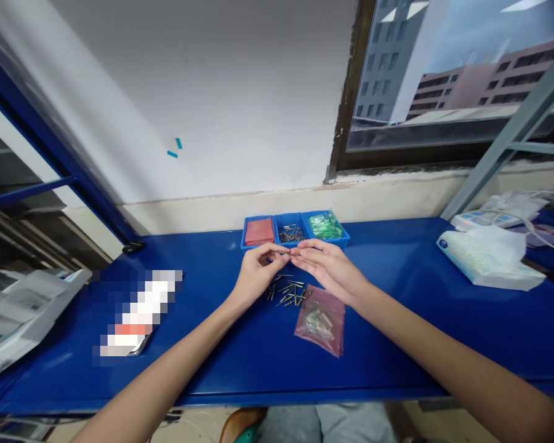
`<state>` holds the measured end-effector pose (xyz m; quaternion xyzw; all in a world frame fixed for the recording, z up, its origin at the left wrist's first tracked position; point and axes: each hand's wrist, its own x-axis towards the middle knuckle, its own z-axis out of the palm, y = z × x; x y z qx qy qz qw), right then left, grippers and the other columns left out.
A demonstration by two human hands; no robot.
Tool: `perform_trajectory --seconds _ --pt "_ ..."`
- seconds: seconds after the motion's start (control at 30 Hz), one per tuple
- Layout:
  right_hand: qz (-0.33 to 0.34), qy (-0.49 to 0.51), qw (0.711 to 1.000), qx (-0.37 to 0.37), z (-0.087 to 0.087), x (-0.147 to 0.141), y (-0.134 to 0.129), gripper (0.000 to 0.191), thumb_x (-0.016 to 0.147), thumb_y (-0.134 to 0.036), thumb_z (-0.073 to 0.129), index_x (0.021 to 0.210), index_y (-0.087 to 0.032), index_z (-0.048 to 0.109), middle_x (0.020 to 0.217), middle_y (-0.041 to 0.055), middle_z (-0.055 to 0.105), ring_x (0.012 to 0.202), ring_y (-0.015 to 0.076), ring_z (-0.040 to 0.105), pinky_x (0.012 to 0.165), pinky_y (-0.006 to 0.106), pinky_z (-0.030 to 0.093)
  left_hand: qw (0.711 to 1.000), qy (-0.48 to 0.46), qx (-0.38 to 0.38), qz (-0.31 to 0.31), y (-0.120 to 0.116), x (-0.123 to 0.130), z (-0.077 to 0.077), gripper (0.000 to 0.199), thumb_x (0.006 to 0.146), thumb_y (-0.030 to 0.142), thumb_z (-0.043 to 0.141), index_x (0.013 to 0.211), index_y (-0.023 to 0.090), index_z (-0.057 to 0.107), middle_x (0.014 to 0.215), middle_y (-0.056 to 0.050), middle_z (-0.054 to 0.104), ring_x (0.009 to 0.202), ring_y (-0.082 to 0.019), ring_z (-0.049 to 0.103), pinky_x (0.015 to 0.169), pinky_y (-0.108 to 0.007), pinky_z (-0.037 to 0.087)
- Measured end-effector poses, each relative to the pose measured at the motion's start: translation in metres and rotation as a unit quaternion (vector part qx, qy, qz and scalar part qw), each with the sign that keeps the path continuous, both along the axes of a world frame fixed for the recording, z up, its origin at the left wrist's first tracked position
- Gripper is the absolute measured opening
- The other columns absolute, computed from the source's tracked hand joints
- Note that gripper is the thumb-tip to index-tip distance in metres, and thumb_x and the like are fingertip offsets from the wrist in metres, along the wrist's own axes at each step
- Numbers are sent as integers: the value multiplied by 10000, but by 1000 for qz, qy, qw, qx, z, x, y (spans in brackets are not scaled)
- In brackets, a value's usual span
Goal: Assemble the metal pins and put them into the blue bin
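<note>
My left hand (260, 271) pinches a small thin metal pin (284, 253) between thumb and fingers. My right hand (325, 264) meets it from the right, its fingertips closed on the pin's other end. Just below the hands, several loose metal pins (292, 294) lie scattered on the blue table. A pink translucent bag (321, 321) with small pale pieces inside lies under my right wrist. Behind the hands stand three joined blue bins: one with pink bags (259, 231), one with metal pins (291, 234), one with green plastic bags (325, 226).
The blue table (231, 369) runs along a wall. At the right are a tissue pack (489, 261) and white devices with cables. A blurred-out flat item (141, 314) lies at the left, beside a white box (32, 320). Shelf posts stand at both sides.
</note>
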<state>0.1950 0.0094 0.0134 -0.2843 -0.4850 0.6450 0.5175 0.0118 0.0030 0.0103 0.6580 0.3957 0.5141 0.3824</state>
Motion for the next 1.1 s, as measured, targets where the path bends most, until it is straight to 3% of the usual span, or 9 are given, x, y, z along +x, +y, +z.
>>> perform_trajectory --seconds 0.17,0.3,0.37,0.47,0.57,0.7,0.83,0.93,1.1 --pt "-25 -47 999 6 -2 0 0 204 696 -205 800 830 -172 651 910 61 740 906 196 714 974 413 548 1000 -4 -22 -16 -3 3 -3 242 813 345 729 945 142 738 855 -66 730 736 -166 649 709 -297 512" --pt "-83 -118 987 75 -5 2 1 202 690 -246 801 813 -177 657 856 51 738 823 189 706 877 397 568 997 -25 -58 -32 -5 6 0 267 807 346 729 990 152 739 896 -74 735 793 -181 663 716 -293 520" --pt "-126 -173 967 138 -2 5 3 151 735 -256 762 818 -180 661 861 61 742 815 200 706 843 398 565 989 -90 -113 -40 -5 6 3 302 832 344 691 1069 158 717 965 -87 731 859 -191 676 721 -279 525" --pt "-197 -247 921 227 5 8 15 62 801 -237 679 824 -182 665 891 70 745 821 211 709 813 388 553 948 -217 -224 -60 -2 2 9 295 884 352 605 1082 151 689 1051 -116 713 930 -200 689 753 -277 543" --pt "-249 -308 870 293 11 6 39 60 814 -167 611 823 -179 669 868 58 736 794 196 694 794 364 541 925 -256 -275 -63 1 -3 12 308 926 397 524 1012 149 686 1063 -135 708 964 -216 692 769 -300 561" --pt "-251 -410 802 353 13 -2 67 146 787 -76 561 805 -173 669 877 52 718 799 188 664 803 356 515 948 -209 -236 -44 5 -9 13 309 904 418 543 991 153 677 1034 -127 709 917 -211 698 738 -301 555" --pt "-248 -421 758 431 14 -1 48 169 842 -77 537 897 -177 662 1022 75 690 965 209 644 894 385 484 995 -50 -86 -2 7 -13 15 232 844 353 661 971 160 683 926 -64 709 794 -162 681 708 -266 525" --pt "-186 -427 759 455 12 9 18 161 907 -118 517 978 -183 646 1004 70 689 962 202 643 884 370 493 1000 -10 -23 2 9 -17 15 217 869 338 651 985 156 667 900 -56 718 768 -163 701 778 -304 552" --pt "-150 -446 792 390 3 17 -3 126 893 -144 567 973 -177 658 962 62 731 884 198 690 840 361 522 996 -58 -54 -32 12 -21 10 258 902 369 632 1013 137 650 908 -92 738 744 -204 732 750 -377 618"
